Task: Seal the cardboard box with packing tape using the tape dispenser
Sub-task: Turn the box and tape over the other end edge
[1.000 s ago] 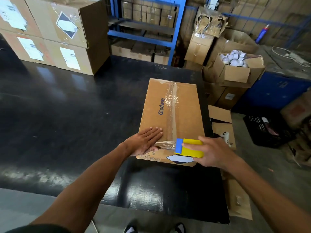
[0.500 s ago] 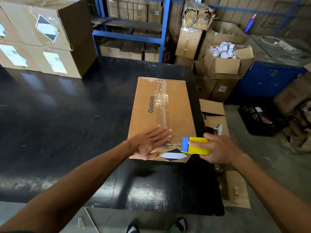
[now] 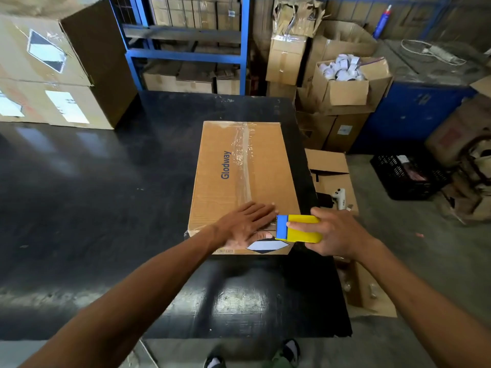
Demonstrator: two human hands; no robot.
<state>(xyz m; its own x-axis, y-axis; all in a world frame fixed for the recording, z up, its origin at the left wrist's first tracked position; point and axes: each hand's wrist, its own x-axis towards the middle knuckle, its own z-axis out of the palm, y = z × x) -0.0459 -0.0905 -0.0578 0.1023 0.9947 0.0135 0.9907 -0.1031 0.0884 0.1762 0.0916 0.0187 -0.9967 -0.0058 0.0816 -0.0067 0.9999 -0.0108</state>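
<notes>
since a second ago the yellow-and-blue tape dispenser [image 3: 297,228] has cleared the near edge of the brown cardboard box [image 3: 244,181] on the black table [image 3: 79,195]. right hand [image 3: 334,232] grips it; left hand [image 3: 245,227] lies flat, spread, on the clear tape strip [image 3: 245,166]. risk: an uncut tail lifting the tape end.

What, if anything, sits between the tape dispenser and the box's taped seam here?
Only the left hand, lying flat on the cardboard box at the seam's near end, beside the tape dispenser held in the right hand. Nothing else shows.
</notes>
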